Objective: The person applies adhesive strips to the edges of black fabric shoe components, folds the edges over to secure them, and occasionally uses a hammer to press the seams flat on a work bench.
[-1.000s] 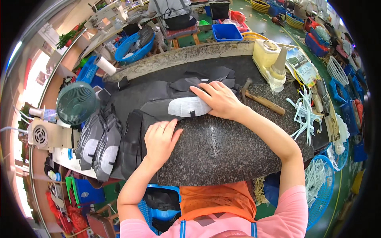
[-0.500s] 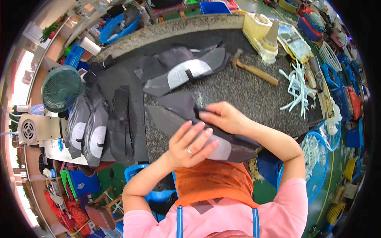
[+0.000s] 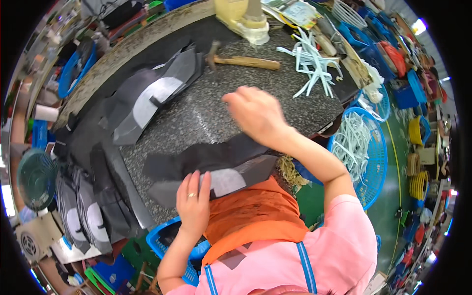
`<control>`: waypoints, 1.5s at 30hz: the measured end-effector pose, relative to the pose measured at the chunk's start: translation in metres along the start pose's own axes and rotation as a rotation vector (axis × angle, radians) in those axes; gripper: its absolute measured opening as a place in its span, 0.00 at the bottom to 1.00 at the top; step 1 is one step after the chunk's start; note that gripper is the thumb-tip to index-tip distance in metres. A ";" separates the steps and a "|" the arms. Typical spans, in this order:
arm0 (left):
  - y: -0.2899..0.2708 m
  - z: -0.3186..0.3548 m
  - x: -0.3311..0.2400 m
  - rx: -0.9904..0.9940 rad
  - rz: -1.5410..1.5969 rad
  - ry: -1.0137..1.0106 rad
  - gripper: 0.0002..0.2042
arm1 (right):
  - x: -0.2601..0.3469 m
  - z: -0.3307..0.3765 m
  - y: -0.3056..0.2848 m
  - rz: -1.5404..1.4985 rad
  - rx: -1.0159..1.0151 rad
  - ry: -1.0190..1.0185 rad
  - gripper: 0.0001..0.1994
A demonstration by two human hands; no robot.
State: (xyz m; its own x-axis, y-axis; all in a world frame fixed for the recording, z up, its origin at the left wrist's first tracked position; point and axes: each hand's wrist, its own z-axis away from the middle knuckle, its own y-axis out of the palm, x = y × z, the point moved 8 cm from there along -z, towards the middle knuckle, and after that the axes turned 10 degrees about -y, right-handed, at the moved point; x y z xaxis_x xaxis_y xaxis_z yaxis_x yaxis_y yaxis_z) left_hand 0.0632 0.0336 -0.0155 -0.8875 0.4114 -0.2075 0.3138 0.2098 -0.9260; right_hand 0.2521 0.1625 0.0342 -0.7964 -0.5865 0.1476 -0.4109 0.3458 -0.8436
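A black fabric piece with a grey-white patch (image 3: 216,169) lies across the near edge of the speckled stone worktop (image 3: 206,110). My left hand (image 3: 193,204), a ring on one finger, presses flat on its near part at the table edge. My right hand (image 3: 258,115) hovers blurred above the worktop, fingers loosely apart, holding nothing, to the right of the piece. A stack of similar black and grey pieces (image 3: 152,96) lies further back on the left. A wooden-handled hammer (image 3: 243,61) rests behind my right hand.
White plastic strips (image 3: 312,61) lie at the back right, and more fill a blue basket (image 3: 364,152) off the table's right side. A yellow container (image 3: 236,14) stands at the back. More black pieces (image 3: 78,219) and a fan (image 3: 34,179) sit at the left.
The black piece has been pulled from the back stack to the near edge. My right hand has lifted off it and swung to the right; my left hand still presses it.
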 end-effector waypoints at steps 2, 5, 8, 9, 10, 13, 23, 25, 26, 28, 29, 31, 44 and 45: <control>-0.008 0.006 0.000 0.113 0.187 -0.119 0.30 | -0.050 0.037 -0.024 0.221 0.070 0.113 0.14; -0.007 0.009 -0.004 0.078 0.204 -0.072 0.34 | -0.106 0.088 -0.053 0.593 0.167 0.251 0.15; -0.003 -0.007 -0.007 0.003 0.195 -0.192 0.32 | -0.101 0.092 -0.055 0.337 0.062 0.060 0.11; 0.000 -0.011 -0.011 -0.008 0.182 -0.198 0.32 | -0.092 0.088 -0.048 0.017 0.036 0.105 0.10; 0.002 -0.007 -0.011 -0.007 0.176 -0.211 0.32 | -0.078 0.083 -0.038 -0.304 0.012 0.149 0.10; 0.002 0.001 -0.010 0.000 0.172 -0.232 0.31 | -0.070 0.086 -0.017 -0.802 0.005 0.395 0.06; -0.023 -0.041 -0.026 0.046 0.650 -0.345 0.31 | 0.033 0.053 -0.013 -0.693 0.101 -0.177 0.27; -0.007 -0.059 -0.030 0.033 0.966 -0.442 0.20 | 0.039 0.058 -0.005 -0.751 0.041 -0.195 0.27; -0.003 -0.062 -0.028 0.033 0.963 -0.448 0.20 | 0.040 0.059 -0.005 -0.775 0.018 -0.189 0.27; 0.006 -0.065 -0.029 0.103 1.112 -0.427 0.09 | 0.036 0.059 -0.006 -0.737 0.027 -0.186 0.26; 0.007 -0.066 -0.026 0.085 1.185 -0.491 0.03 | 0.033 0.060 -0.007 -0.693 0.035 -0.181 0.25; 0.000 -0.063 -0.017 -0.025 1.119 -0.466 0.03 | 0.011 0.061 -0.008 -0.468 0.061 -0.209 0.19; -0.032 -0.037 0.009 -0.206 0.662 -0.432 0.09 | -0.086 0.026 -0.044 0.305 0.360 -0.044 0.36; -0.042 -0.034 -0.002 -0.203 0.637 -0.346 0.10 | -0.046 0.011 -0.048 0.087 0.383 -0.129 0.37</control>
State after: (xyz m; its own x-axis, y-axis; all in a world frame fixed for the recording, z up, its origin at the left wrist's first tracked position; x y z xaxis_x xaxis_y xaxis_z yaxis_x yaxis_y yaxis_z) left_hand 0.0630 0.0539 0.0349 -0.5586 0.2124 -0.8018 0.8281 0.1981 -0.5244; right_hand 0.3132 0.1646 0.0619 -0.7488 -0.6624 0.0220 -0.1302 0.1145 -0.9849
